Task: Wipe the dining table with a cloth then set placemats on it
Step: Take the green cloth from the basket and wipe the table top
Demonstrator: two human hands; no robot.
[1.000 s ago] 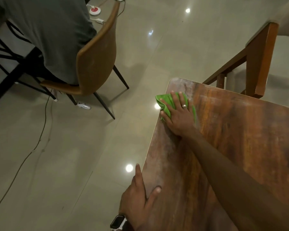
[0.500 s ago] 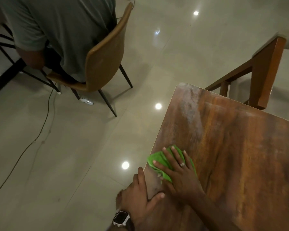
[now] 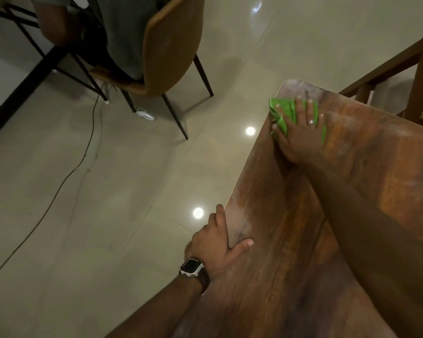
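Pressed flat under the right hand, fingers spread wide, a green cloth is held against the dining table at its far corner, right by the left edge. Half a second ago the same cloth was being pushed along that edge much nearer, just beside the left hand; a second ago it was up at the corner as now. One stroke down the edge and back has therefore been made. The left hand has stayed put, braced on the near edge with the thumb laid on the tabletop and the fingers over the side, gripping nothing else; a watch is worn on that wrist.

Pale, dusty-looking smears are seen on the wood near both hands, so wiping is judged unfinished. No placemats are in view. A brown chair, occupied by another person, stands well apart on the tiled floor.
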